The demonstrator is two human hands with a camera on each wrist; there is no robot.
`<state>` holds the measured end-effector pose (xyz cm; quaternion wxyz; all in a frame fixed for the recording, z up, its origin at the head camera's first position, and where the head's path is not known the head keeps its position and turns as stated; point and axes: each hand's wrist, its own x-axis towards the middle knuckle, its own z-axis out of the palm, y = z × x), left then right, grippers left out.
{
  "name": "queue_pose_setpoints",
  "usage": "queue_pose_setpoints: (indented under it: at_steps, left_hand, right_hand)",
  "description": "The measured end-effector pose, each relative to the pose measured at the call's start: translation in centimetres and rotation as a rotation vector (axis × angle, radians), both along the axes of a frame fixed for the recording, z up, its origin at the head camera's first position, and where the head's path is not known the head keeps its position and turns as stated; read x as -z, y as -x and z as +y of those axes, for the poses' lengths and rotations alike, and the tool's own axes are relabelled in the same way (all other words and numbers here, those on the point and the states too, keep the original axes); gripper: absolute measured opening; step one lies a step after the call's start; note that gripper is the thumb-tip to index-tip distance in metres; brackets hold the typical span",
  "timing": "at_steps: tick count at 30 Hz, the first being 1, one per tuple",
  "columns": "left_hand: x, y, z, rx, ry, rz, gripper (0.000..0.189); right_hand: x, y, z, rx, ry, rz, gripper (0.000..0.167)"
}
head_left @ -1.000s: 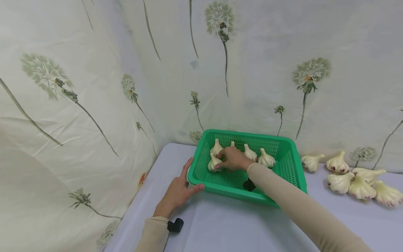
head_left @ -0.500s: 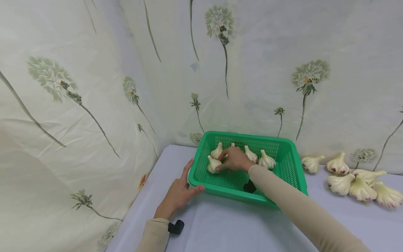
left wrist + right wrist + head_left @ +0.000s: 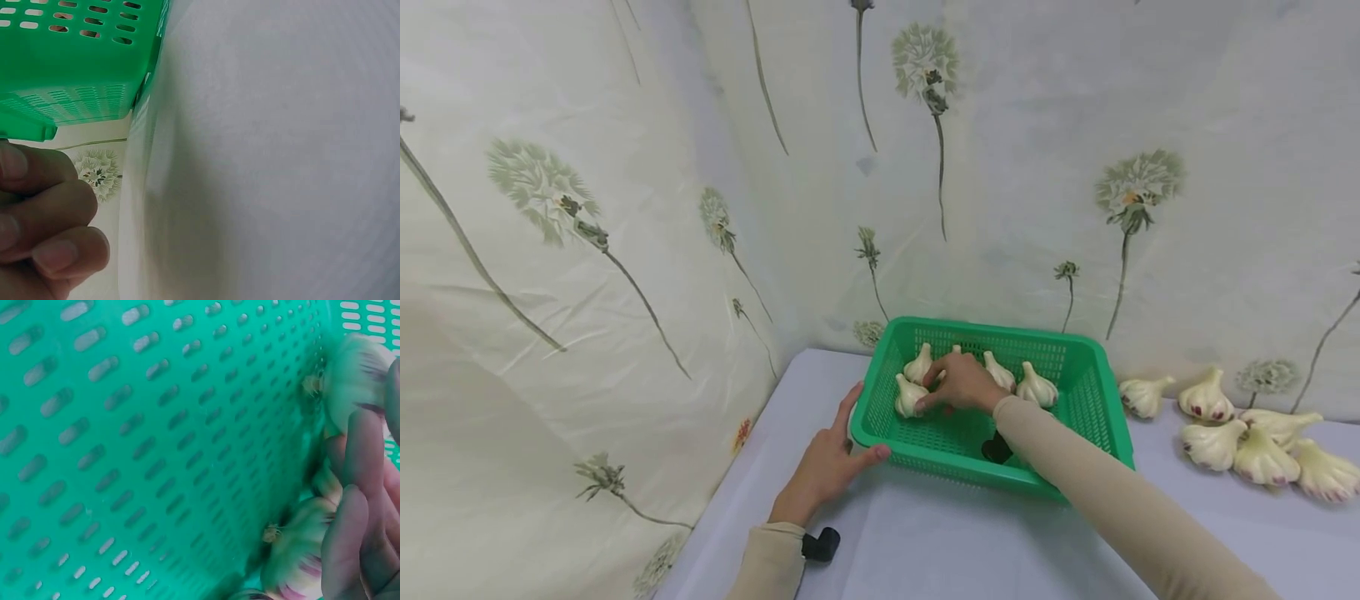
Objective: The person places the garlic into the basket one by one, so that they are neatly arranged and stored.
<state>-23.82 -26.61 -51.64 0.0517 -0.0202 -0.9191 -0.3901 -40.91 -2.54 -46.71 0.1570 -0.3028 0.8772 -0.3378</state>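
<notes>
Reaching down into the green basket [image 3: 1086,408], right hand [image 3: 962,383] pinching a garlic bulb [image 3: 907,397].

Beige slvs [image 3: 1101,483], blk wrist cam [image 3: 822,545] L.

Your head view looks forward and down from above at the green basket [image 3: 955,469]. Your left-wrist view, sideways, looks low along the white tabletop [image 3: 294,150] near the basket's outer wall; your right-wrist one closely faces its perforated inside. All three share the basket.
</notes>
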Motion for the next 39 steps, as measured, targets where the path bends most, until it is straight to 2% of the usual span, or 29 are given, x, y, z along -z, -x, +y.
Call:
queue_pose_setpoints:
  at_steps: [7,13,18,23,28,35,39]
  left_hand:
    - [-0.2,-0.1,0.3,-0.007,0.007,-0.01,0.103]
    - [-0.2,-0.2,0.4,-0.008,-0.003,-0.018,0.103]
    - [0.0,-0.3,0.4,-0.016,-0.007,-0.007,0.104]
    - [-0.1,-0.4,0.5,-0.008,-0.018,0.005,0.104]
    - [-0.2,-0.1,0.5,0.003,-0.01,0.019,0.104]
    - [-0.1,-0.2,0.4,0.004,-0.011,0.024,0.104]
    - [0.0,-0.4,0.4,0.013,-0.015,0.038,0.104]
  right_hand:
    - [-0.8,-0.4,1.2,0.012,0.023,0.035,0.039]
    - [-2.6,-0.8,4.1,0.009,0.052,0.029,0.047]
    - [-4.8,-0.9,7.5,0.022,-0.018,0.141,0.049]
    - [-6.6,-1.1,11.8,0.111,-0.112,0.238,0.05]
    - [-6.9,-1.1,17.2,0.247,-0.202,0.331,0.058]
    - [-7.1,-2.0,24.6,0.368,-0.228,0.346,0.074]
    - [-6.8,-2.9,28.4,0.454,-0.284,0.347,0.082]
